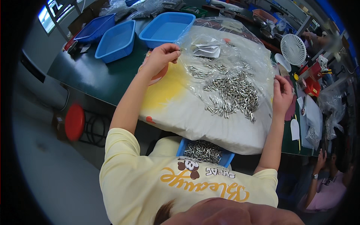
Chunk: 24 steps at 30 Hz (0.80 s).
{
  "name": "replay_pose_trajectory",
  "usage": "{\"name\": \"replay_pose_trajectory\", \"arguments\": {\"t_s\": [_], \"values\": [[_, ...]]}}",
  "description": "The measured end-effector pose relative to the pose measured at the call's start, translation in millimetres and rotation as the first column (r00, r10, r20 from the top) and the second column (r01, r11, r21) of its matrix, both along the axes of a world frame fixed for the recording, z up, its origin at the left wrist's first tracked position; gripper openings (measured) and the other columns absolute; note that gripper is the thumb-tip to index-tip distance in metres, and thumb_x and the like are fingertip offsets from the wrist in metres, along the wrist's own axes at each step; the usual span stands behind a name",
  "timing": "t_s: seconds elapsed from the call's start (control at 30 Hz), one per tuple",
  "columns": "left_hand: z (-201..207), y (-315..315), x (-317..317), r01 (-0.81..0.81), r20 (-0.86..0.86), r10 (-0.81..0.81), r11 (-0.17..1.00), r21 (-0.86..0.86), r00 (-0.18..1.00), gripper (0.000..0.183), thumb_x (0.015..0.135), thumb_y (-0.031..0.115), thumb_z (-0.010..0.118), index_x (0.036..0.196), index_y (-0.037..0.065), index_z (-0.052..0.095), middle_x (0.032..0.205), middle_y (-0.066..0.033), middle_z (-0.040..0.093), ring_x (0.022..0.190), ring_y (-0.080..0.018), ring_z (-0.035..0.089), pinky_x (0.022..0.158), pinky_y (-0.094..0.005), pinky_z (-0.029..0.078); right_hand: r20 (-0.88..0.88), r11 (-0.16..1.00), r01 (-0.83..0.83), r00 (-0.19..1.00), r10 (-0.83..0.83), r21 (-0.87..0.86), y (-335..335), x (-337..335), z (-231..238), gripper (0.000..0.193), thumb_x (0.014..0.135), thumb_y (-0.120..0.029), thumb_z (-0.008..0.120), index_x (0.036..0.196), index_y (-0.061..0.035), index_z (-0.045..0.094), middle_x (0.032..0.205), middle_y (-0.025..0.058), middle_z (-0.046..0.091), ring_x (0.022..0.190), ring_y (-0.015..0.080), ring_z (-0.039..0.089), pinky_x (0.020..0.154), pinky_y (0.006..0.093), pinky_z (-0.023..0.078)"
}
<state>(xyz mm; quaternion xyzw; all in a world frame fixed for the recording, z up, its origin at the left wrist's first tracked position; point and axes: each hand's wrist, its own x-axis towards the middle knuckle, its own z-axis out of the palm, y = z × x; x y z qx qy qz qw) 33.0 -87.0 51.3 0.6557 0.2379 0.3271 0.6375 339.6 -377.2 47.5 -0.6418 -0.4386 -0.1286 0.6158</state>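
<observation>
A clear plastic bag (232,28) is spread over a padded white-and-yellow cushion (165,108) on the table. My left hand (165,58) is closed in a pinch at the bag's left edge. Over at the right edge, my right hand (282,95) has its fingers curled together on the plastic. Between them lies a loose heap of small, shiny, pointed metal pins (236,92), with a thinner scatter toward the far side. Folded white paper (207,48) sits beyond the heap. Below the cushion's near edge, a blue basket (181,147) in my lap holds many similar pins.
Two light-blue baskets (116,42) and a darker blue one (95,28) stand at the far left of the green table (84,73). A white fan (293,49) is at the far right. A red stool (75,122) stands left. Another person (324,191) sits at the lower right.
</observation>
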Motion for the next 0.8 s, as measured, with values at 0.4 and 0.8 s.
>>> {"name": "replay_pose_trajectory", "arguments": {"t_s": [0.4,0.8], "values": [[-13.4,-100.3,41.9,0.418,0.136,-0.403,0.901,-0.112,0.905,0.014,0.087,0.006,0.067,0.1,0.003,0.062,0.086,-0.0011,0.062,0.074,-0.0094,0.06,0.067,-0.0247,0.052,-0.484,0.723,-0.69,0.626,0.612,0.022,56.9,-122.7,-10.9,0.018,0.088,-0.002,0.066,0.106,-0.0019,0.065,0.104,0.0032,0.063,0.096,0.0115,0.062,0.086,0.0262,0.05],[-27.4,-103.8,36.6,0.473,0.191,-0.433,0.815,-0.335,0.881,0.017,0.092,0.011,0.063,0.107,0.004,0.062,0.087,-0.002,0.063,0.075,-0.0084,0.06,0.068,-0.0238,0.052,-0.51,0.672,-0.741,0.58,0.636,-0.005,59.0,-121.8,-20.1,0.019,0.089,-0.002,0.064,0.107,-0.0026,0.059,0.103,0.003,0.061,0.097,0.0113,0.06,0.087,0.0275,0.049]]}}
